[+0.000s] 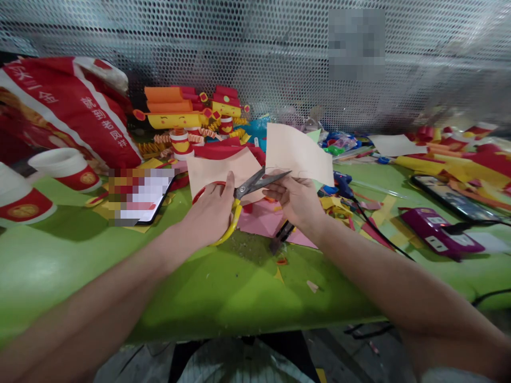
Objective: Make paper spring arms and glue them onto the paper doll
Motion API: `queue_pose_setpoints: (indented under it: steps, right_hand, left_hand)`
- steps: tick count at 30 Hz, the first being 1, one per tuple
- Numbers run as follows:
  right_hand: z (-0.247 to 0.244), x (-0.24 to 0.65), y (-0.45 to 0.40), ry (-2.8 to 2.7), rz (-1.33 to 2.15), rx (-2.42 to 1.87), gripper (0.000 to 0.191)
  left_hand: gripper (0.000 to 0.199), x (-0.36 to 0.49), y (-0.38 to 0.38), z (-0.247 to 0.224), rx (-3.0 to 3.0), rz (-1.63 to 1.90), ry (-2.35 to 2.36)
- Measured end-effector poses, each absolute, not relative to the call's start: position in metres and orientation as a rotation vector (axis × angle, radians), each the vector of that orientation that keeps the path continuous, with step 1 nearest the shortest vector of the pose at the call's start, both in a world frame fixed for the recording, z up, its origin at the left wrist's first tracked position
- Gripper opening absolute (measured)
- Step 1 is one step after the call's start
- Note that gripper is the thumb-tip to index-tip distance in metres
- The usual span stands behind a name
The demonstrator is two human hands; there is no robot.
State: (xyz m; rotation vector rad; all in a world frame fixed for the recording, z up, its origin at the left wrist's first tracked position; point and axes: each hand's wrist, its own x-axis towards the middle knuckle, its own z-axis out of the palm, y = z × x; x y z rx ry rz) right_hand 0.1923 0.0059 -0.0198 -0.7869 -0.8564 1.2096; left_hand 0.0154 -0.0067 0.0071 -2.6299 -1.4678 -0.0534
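Note:
In the middle of the head view, my left hand (213, 213) is closed round the handles of a pair of scissors (251, 185), one yellow and one red. The scissor blades are parted and point right, toward the lower edge of a cream sheet of paper (295, 151). My right hand (299, 202) pinches that sheet near its bottom edge, close to the blade tips. The sheet stands up and curves a little. A peach sheet of paper (217, 173) is behind my left hand; I cannot tell if the hand touches it. Pink paper (259, 218) lies beneath the hands.
Paper cups (66, 167) and a phone (149, 197) stand left, before a red bag (75, 106). Paper figures (175, 109) are at the back. A glue gun (343, 183), its black cord, a purple power strip (441, 231) and another phone (451, 197) lie right. Scraps litter the green table (239, 298).

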Motion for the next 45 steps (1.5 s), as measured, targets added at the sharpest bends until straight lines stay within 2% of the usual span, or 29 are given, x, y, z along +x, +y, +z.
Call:
queue_pose_setpoints:
  steps: [6,14,27,45]
  right_hand:
    - [-0.0180,0.1940,0.0070,-0.831,1.228,-0.813,0.012]
    - [-0.0200,0.1887,0.0011,-0.943,1.315,-0.740,0.027]
    - [-0.0206,0.1865,-0.0015,-0.961,1.314,-0.798,0.026]
    - [-0.0208,0.1868,-0.0015,-0.960,1.327,-0.780,0.025]
  left_hand:
    - [0.063,0.0132,-0.0051,0.0081,-2.597,-0.059,-1.581]
    - [0.061,0.0139,-0.0064,0.0080,-2.601,0.003,-1.556]
    - [0.061,0.0140,-0.0076,0.0085,-2.602,-0.071,-1.493]
    - [0.059,0.0148,-0.0083,0.0108,-2.576,0.009,-1.501]
